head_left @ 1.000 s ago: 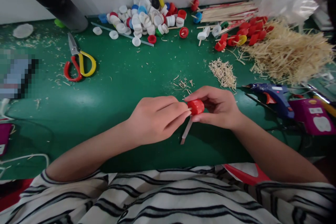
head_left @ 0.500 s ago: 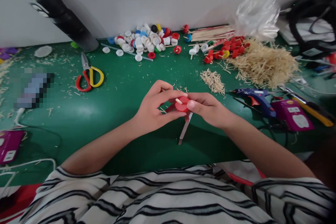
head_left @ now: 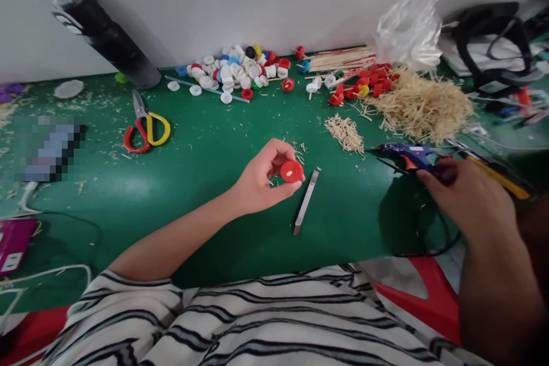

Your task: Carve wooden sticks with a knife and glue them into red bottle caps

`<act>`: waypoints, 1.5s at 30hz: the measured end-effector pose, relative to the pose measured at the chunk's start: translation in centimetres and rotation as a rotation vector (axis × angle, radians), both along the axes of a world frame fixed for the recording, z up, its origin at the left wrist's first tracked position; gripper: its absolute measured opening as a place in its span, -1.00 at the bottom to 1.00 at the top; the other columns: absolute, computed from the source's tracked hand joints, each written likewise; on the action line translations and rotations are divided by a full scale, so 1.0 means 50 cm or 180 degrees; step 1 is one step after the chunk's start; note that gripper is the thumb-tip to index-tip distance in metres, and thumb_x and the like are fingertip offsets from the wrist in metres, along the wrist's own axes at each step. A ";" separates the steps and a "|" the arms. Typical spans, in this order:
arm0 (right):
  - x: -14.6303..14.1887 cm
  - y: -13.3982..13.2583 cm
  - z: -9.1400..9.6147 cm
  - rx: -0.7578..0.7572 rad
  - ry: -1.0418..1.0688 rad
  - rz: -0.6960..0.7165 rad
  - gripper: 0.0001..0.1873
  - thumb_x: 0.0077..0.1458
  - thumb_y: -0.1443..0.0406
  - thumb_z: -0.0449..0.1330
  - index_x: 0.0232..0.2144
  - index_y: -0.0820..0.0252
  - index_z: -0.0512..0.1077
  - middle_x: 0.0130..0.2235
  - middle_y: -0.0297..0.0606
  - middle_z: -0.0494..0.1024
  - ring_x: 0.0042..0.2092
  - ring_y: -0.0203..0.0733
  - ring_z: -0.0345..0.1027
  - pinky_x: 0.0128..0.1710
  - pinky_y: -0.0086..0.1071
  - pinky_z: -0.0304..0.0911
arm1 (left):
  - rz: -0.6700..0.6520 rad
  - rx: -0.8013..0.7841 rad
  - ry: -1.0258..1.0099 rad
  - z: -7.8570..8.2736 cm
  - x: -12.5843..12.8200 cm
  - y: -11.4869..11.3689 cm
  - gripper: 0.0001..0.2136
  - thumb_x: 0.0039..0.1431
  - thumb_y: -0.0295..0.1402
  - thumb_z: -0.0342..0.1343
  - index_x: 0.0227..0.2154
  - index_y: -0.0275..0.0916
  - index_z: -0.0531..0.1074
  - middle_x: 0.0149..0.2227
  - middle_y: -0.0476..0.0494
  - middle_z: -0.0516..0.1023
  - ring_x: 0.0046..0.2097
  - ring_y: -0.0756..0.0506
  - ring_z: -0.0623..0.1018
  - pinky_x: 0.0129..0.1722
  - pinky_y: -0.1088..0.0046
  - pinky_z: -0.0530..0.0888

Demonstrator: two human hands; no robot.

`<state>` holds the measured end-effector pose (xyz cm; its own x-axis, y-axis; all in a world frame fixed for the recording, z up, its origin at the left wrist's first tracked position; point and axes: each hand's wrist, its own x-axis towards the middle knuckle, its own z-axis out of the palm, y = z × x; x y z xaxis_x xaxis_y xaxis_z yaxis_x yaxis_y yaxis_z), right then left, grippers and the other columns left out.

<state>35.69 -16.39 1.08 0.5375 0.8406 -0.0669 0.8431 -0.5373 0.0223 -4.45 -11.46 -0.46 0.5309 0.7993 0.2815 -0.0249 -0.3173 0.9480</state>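
Green worktop [head_left: 214, 148] | left hand [head_left: 263, 178] pinches red cap [head_left: 295, 168] | right hand [head_left: 476, 200] at glue gun [head_left: 407, 151], grip unclear | I'd hold cap steady

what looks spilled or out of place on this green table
Pale scraps lie strewn at left, around the scissors; that looks untidy because similar bits sit in a small heap near the glue gun. Nothing looks clearly damaged.

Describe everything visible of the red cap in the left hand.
The red cap is round and looks like shiny plastic. Its roughly flat face is turned toward the camera, with a pale, wood-like stub showing near the middle. The left hand pinches it by the edge, over the green table, beside a grey strip.
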 end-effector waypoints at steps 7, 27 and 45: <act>0.006 0.038 -0.014 -0.0749 -0.0142 0.0143 -0.31 0.35 -0.13 0.01 0.24 0.20 0.47 0.09 0.23 0.65 -0.03 0.27 0.54 -0.20 -0.07 0.26 | -0.0029 -0.0300 0.0307 -0.020 0.002 0.000 -0.65 0.22 -0.32 0.32 0.01 -0.22 0.39 -0.17 -0.15 0.66 -0.17 -0.02 0.70 -0.11 0.43 0.68; -0.119 0.064 0.038 0.0985 0.4913 0.0851 -0.60 -0.04 0.02 0.55 -0.49 0.12 0.51 -0.65 -0.29 0.40 -0.60 -0.21 0.27 -0.56 -0.25 0.14 | 0.0212 -0.0641 -0.0411 -0.056 0.000 0.062 -0.65 0.18 -0.31 0.36 -0.05 -0.21 0.37 -0.26 0.05 0.54 -0.42 0.12 0.55 -0.37 0.56 0.60; -0.267 0.112 -0.047 0.0573 0.5646 0.2145 -0.79 0.19 0.11 0.46 -0.26 0.12 0.68 -0.50 -0.36 0.50 -0.52 -0.30 0.32 -0.54 -0.35 0.22 | -0.0142 -0.0918 -0.1056 -0.076 0.011 0.042 -0.70 0.43 -0.15 0.18 0.04 -0.16 0.28 -0.31 0.06 0.38 -0.40 0.10 0.36 -0.39 0.52 0.39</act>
